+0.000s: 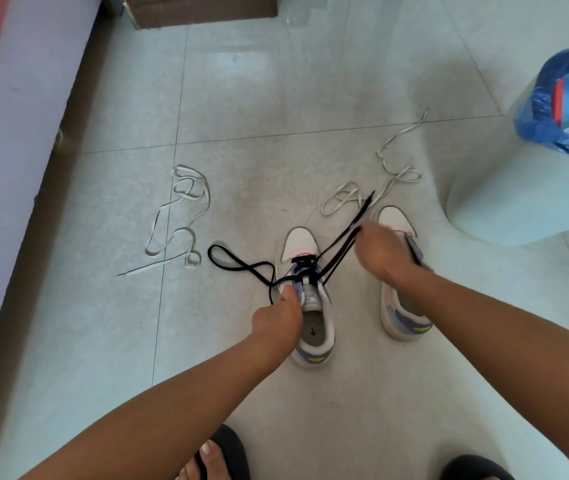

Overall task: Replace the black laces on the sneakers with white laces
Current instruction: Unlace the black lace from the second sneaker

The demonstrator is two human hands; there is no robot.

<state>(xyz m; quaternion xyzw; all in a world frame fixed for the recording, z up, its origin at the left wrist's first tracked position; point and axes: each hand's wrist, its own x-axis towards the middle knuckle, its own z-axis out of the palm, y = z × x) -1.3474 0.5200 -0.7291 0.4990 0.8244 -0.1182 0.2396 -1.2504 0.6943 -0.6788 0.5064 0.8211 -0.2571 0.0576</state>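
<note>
- Right hand (376, 251) grips the taut black lace (338, 252); a hard pull could tip the left sneaker (305, 299).
- Left hand (279, 315) pinches that sneaker's collar; a slip frees it.

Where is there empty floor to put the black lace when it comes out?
Bare tiles lie between the left white lace and the left sneaker, and beyond both laces toward the brown box. Around the right sneaker and right white lace it is crowded.

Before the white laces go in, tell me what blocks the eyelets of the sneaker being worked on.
The black lace is threaded through the lower eyelets of the left sneaker; the right hand pulls its strands.
</note>
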